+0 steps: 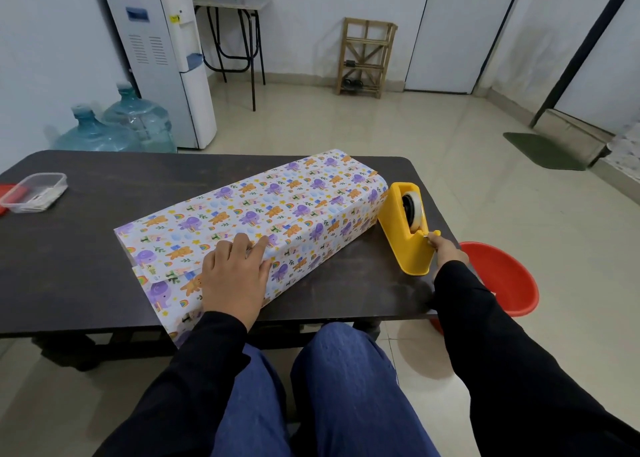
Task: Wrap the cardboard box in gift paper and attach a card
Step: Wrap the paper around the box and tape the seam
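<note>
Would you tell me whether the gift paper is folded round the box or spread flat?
Folded round it: the gift paper runs over the top and down the sides, and the left hand presses its edge.

Long box (277,211), seemingly fully wrapped.

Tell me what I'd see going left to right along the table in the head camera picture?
Clear plastic container → gift-wrapped box → yellow tape dispenser → red basin, down on the floor.
</note>
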